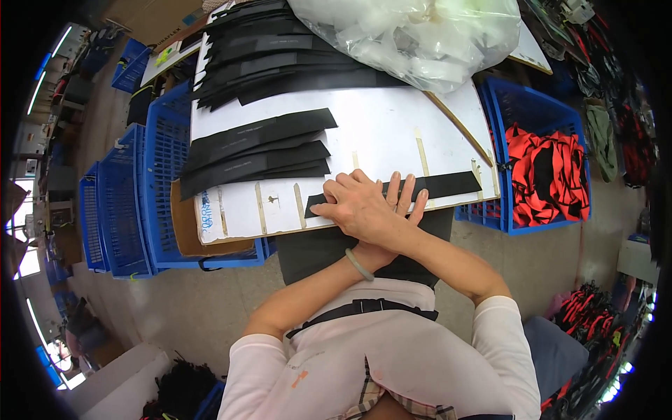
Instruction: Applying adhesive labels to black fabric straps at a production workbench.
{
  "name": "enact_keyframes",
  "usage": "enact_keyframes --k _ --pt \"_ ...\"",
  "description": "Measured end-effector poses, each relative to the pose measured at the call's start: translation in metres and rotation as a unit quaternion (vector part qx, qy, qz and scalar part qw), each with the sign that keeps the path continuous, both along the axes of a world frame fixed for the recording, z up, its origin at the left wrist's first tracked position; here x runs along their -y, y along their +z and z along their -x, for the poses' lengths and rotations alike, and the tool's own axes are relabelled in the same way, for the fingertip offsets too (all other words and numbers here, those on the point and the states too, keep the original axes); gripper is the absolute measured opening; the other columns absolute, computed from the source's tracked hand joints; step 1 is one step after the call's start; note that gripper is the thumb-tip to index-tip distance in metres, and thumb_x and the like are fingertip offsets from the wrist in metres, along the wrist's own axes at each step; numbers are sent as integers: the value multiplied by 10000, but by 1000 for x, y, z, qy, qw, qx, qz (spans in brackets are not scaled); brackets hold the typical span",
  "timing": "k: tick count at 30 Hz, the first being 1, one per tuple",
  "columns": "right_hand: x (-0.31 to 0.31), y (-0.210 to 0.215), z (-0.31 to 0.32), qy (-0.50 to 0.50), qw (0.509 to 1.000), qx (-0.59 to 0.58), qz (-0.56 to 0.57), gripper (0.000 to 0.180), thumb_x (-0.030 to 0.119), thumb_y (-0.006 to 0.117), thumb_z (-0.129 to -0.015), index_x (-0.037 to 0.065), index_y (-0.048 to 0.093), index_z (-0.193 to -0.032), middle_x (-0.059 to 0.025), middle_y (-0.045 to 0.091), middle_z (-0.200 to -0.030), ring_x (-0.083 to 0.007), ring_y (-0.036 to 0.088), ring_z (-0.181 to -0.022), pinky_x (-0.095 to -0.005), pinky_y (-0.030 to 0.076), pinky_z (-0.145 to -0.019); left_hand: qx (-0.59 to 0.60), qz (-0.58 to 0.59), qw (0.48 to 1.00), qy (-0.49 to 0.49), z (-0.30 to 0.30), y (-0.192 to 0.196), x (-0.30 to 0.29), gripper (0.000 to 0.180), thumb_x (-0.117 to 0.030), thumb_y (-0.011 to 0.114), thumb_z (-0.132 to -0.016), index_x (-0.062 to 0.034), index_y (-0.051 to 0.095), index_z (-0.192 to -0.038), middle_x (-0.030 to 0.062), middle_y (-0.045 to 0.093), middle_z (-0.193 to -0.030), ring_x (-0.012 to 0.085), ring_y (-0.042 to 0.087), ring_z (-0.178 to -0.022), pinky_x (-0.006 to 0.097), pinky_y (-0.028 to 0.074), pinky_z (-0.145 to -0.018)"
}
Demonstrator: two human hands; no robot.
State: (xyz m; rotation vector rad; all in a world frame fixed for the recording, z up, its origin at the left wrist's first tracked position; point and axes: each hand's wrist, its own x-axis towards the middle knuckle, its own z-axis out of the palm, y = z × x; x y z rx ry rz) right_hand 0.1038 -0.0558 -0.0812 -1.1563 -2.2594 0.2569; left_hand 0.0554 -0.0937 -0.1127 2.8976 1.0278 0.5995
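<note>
A black fabric strip (pixel 451 185) lies along the near edge of the white worktable. My forearms cross above that edge, the right over the left. My left hand (pixel 406 199), reaching to the right with a band on its wrist, rests on the strip with its fingers stretched and apart. Pointing left over it, my right hand (pixel 360 206) has bent fingers, with the thumb at the strip's left end. The right hand hides the left palm and the middle of the strip. Behind, on the left, several similar black strips (pixel 255 143) lie in a loose, overlapping pile.
More black strips (pixel 273 66) cover the far left of the worktable (pixel 381 126). A clear bag of white pieces (pixel 427 35) and a wooden stick (pixel 458 129) are at the far right. Blue crates (pixel 164 150) stand left; another blue crate (pixel 500 105) holds red-and-black straps (pixel 546 175).
</note>
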Motion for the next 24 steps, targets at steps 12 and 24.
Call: enact_keyframes --k 12,24 --pt "-3 -1 3 -24 998 -42 45 208 113 705 -666 152 733 -868 -63 536 -850 -224 526 -873 -375 409 -717 -11 30 999 -34 4 -2 -3 528 -239 443 -920 -116 367 -1427 194 291 -1503 403 273 -1386 579 207 -1103" --pt "-16 -6 1 -38 990 -63 123 104 122 727 -592 70 645 -629 -95 604 -787 -283 568 -829 -402 454 -742 9 21 999 -29 -6 -5 3 521 -262 443 -902 -99 399 -1396 217 343 -1467 435 322 -1351 587 243 -1082"
